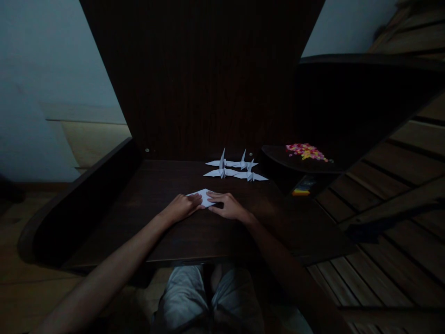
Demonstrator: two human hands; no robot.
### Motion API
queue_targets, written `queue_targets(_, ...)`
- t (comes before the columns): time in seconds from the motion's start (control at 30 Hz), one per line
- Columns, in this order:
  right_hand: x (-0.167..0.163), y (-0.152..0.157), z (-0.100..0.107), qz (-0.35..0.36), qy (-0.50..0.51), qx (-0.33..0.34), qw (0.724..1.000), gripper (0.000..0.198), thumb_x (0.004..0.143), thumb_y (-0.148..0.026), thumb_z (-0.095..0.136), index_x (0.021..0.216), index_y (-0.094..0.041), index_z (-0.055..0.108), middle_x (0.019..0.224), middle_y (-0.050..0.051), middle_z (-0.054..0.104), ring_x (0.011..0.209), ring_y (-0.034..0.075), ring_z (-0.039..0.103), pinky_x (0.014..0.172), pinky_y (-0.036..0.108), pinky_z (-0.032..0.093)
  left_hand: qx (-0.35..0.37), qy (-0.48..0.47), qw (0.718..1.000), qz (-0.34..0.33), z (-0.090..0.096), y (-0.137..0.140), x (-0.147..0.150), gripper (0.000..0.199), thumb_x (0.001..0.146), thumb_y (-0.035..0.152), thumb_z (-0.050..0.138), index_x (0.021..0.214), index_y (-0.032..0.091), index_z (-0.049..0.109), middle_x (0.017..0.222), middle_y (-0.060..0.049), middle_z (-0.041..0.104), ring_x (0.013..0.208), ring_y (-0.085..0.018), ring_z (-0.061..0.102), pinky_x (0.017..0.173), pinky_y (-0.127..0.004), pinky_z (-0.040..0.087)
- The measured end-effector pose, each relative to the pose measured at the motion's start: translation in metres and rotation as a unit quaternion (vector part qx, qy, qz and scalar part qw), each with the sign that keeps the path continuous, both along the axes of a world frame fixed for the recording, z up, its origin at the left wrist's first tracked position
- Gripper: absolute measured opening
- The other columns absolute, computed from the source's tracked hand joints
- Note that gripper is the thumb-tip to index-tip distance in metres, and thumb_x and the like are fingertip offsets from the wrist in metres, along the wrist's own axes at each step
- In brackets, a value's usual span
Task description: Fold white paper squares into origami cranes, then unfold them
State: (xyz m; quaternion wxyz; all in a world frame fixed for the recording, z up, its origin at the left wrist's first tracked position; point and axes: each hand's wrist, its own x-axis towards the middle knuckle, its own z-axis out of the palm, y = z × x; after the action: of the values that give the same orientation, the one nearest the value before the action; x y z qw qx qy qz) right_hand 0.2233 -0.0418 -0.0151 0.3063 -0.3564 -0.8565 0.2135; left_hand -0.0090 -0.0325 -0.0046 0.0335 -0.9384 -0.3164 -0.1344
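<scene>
A piece of white folded paper (206, 198), roughly diamond-shaped, lies flat on the dark desk (208, 236) in front of me. My left hand (184, 206) is closed over its left corner, fingers pressed together and partly hiding it. From the other side, my right hand (227, 205) rests its outstretched fingers on the paper's right part, with the thumb apart and lower. Just beyond stand several white paper cranes (222, 172) with wings spread, in two rows whose wing tips meet or overlap.
A small raised shelf (278, 153) at the right bears a pile of pink, red and yellow bits (308, 151). Beneath it is an object with a yellow edge (301, 192). A tall dark panel (208, 83) closes the back; a curved side board (79, 199) bounds the left.
</scene>
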Motion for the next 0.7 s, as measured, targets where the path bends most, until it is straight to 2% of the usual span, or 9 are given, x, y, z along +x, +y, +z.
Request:
queue_targets(0.1, -0.002, 0.003, -0.002, 0.004, 0.003, -0.007, 1.0, 0.03, 0.078, -0.029, 0.068, 0.107, -0.022, 0.07, 0.126, 0.006, 0.061, 0.12, 0.024, 0.055, 0.107, 0.041, 0.041, 0.016, 0.003, 1.0, -0.003, 0.0, 0.001, -0.001, 0.033, 0.097, 0.037, 0.037, 0.106, 0.018, 0.063, 0.115, -0.01, 0.067, 0.096, -0.021, 0.068, 0.078, -0.029, 0.055)
queue_targets(0.2, -0.005, 0.006, -0.004, 0.006, 0.014, -0.012, 1.0, 0.022, 0.081, -0.026, 0.065, 0.102, -0.025, 0.072, 0.122, 0.003, 0.064, 0.118, 0.022, 0.057, 0.106, 0.04, 0.042, 0.023, -0.006, 1.0, 0.002, -0.001, 0.002, 0.0, 0.032, 0.097, 0.035, 0.036, 0.106, 0.017, 0.062, 0.103, -0.01, 0.071, 0.082, -0.019, 0.071, 0.067, -0.025, 0.054)
queue_targets(0.33, -0.01, 0.006, -0.004, -0.037, 0.042, -0.01, 0.998, 0.021, 0.086, -0.025, 0.059, 0.103, -0.024, 0.072, 0.113, 0.002, 0.069, 0.11, 0.021, 0.063, 0.1, 0.036, 0.047, 0.01, -0.053, 0.998, 0.028, -0.002, 0.002, 0.0, 0.029, 0.096, 0.035, 0.04, 0.103, 0.019, 0.063, 0.09, -0.007, 0.074, 0.072, -0.017, 0.07, 0.064, -0.022, 0.051)
queue_targets(0.4, -0.012, 0.006, -0.004, -0.075, 0.046, -0.006, 0.996, 0.021, 0.086, -0.025, 0.059, 0.103, -0.023, 0.072, 0.107, 0.004, 0.072, 0.103, 0.021, 0.066, 0.095, 0.035, 0.05, -0.007, -0.092, 0.995, 0.039, -0.003, 0.002, 0.0, 0.028, 0.095, 0.033, 0.042, 0.107, 0.02, 0.064, 0.091, -0.007, 0.074, 0.076, -0.017, 0.071, 0.067, -0.023, 0.052)
queue_targets(0.5, -0.015, 0.007, -0.005, -0.104, 0.032, 0.018, 0.994, 0.023, 0.083, -0.023, 0.063, 0.105, -0.023, 0.071, 0.106, 0.006, 0.072, 0.1, 0.021, 0.067, 0.094, 0.037, 0.049, -0.033, -0.124, 0.992, 0.007, -0.004, 0.003, -0.001, 0.028, 0.092, 0.026, 0.044, 0.11, 0.021, 0.065, 0.107, -0.006, 0.072, 0.093, -0.018, 0.069, 0.08, -0.026, 0.053)
queue_targets(0.6, -0.016, 0.008, -0.009, -0.105, 0.022, 0.043, 0.993, 0.036, 0.081, -0.02, 0.064, 0.117, -0.021, 0.065, 0.125, 0.009, 0.063, 0.119, 0.023, 0.056, 0.103, 0.042, 0.041, -0.047, -0.115, 0.992, -0.025, -0.005, 0.003, 0.001, 0.027, 0.085, 0.019, 0.048, 0.102, 0.021, 0.069, 0.121, -0.005, 0.066, 0.105, -0.019, 0.065, 0.091, -0.031, 0.051)
queue_targets(0.7, -0.016, 0.01, -0.011, -0.129, 0.018, 0.024, 0.991, 0.051, 0.079, -0.019, 0.064, 0.129, -0.017, 0.055, 0.135, 0.013, 0.054, 0.131, 0.025, 0.043, 0.108, 0.045, 0.036, -0.064, -0.129, 0.99, -0.014, -0.004, 0.004, 0.005, 0.024, 0.084, 0.023, 0.051, 0.096, 0.019, 0.071, 0.122, -0.007, 0.065, 0.112, -0.021, 0.061, 0.098, -0.037, 0.047)
